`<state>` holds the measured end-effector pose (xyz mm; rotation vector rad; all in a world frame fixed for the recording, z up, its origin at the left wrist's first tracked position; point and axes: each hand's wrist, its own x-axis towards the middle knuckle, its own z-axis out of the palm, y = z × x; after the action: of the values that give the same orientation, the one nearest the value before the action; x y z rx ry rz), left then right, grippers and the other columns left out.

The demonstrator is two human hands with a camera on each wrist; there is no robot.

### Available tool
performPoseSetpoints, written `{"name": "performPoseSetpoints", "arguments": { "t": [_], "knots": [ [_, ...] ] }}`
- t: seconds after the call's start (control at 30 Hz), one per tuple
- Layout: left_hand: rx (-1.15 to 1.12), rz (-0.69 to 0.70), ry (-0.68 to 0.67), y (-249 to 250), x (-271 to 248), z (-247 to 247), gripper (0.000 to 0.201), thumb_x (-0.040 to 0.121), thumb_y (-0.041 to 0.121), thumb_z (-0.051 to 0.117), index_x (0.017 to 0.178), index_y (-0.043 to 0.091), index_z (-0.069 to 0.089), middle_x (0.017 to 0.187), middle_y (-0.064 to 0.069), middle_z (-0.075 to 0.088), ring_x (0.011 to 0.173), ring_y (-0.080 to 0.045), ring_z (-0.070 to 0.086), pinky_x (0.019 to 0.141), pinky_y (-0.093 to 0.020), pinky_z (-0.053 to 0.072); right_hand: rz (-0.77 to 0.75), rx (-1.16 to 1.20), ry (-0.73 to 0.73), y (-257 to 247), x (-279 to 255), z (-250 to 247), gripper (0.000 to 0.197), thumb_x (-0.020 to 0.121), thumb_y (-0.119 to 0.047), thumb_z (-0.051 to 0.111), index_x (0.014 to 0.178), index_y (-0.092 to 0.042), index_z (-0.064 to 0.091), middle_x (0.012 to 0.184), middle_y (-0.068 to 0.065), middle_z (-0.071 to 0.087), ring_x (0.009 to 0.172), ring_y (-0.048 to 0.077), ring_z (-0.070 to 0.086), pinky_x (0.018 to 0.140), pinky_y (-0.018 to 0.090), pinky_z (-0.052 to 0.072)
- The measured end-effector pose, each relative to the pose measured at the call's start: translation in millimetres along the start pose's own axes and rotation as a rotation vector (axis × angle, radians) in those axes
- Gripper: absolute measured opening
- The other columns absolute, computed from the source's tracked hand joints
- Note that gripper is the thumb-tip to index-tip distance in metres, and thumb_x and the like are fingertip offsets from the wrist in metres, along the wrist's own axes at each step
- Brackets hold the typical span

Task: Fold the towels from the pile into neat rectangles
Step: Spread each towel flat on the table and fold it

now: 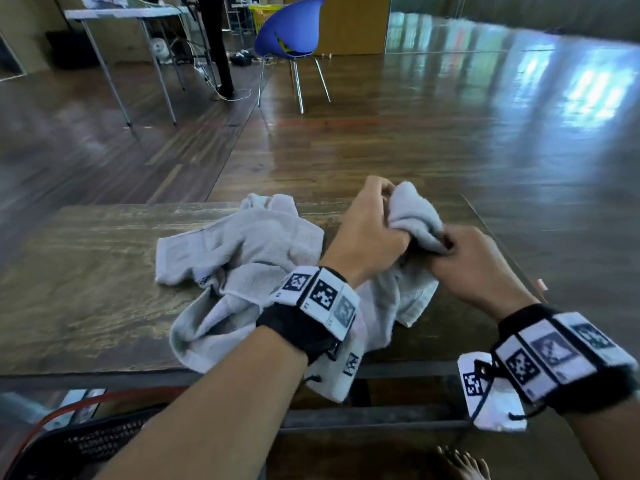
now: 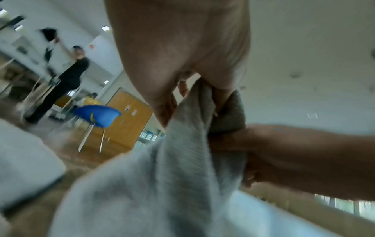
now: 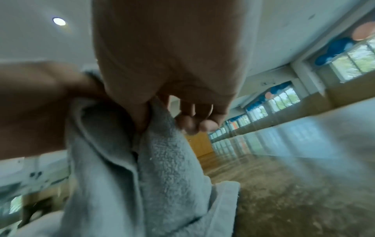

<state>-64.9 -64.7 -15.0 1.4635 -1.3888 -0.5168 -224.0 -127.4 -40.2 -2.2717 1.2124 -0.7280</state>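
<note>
Both hands hold one pale grey towel [image 1: 414,216] lifted above the wooden table [image 1: 86,271], right of centre. My left hand [image 1: 374,223] grips its bunched top, fingers curled round the cloth. My right hand [image 1: 474,258] pinches the same towel just below and to the right. The rest of this towel [image 1: 412,299] hangs down to the table. In the left wrist view the towel [image 2: 182,160] runs down from the left hand [image 2: 182,89], with the right hand [image 2: 294,157] beside it. In the right wrist view the right hand [image 3: 154,112] pinches a towel fold [image 3: 166,157]. A crumpled pile of towels [image 1: 239,258] lies left of the hands.
The table's near edge [image 1: 138,375] runs under my forearms, and some towel cloth [image 1: 332,375] hangs over it. A blue chair [image 1: 291,32] stands on the wooden floor beyond. A grey table [image 1: 121,15] and a person's legs [image 1: 218,46] are at the far left.
</note>
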Motion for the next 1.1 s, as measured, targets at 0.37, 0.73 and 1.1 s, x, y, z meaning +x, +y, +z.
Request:
{"name": "performPoseSetpoints", "arguments": {
  "t": [0.37,0.73,1.1],
  "knots": [
    [0.356,-0.240,-0.176,-46,4,-9,0.028,0.095,0.027,0.057,0.075,0.011,0.068,0.071,-0.007,0.067,0.058,-0.015,0.055,0.057,-0.025,0.042,0.204,0.472,0.036,26,12,-11,0.054,0.087,-0.012,0.073,0.127,-0.035,0.043,0.117,-0.009,0.064,0.110,0.006,0.063,0.084,0.023,0.050],
    [-0.272,-0.159,-0.306,-17,6,9,0.038,0.084,0.037,0.073,0.117,0.018,0.069,0.108,-0.004,0.073,0.100,-0.019,0.070,0.087,-0.035,0.058,0.108,0.443,-0.035,5,-3,6,0.028,0.091,-0.014,0.071,0.113,-0.017,0.054,0.097,0.010,0.075,0.085,0.025,0.075,0.078,0.046,0.062],
    [-0.195,-0.045,-0.254,-12,2,7,0.024,0.091,0.022,0.070,0.113,0.013,0.068,0.097,0.001,0.075,0.088,-0.010,0.072,0.072,-0.024,0.058,-0.066,0.174,0.084,1,-17,-10,0.056,0.088,-0.010,0.071,0.133,-0.040,0.054,0.108,-0.009,0.063,0.082,0.009,0.067,0.063,0.016,0.052]
  ]
}}
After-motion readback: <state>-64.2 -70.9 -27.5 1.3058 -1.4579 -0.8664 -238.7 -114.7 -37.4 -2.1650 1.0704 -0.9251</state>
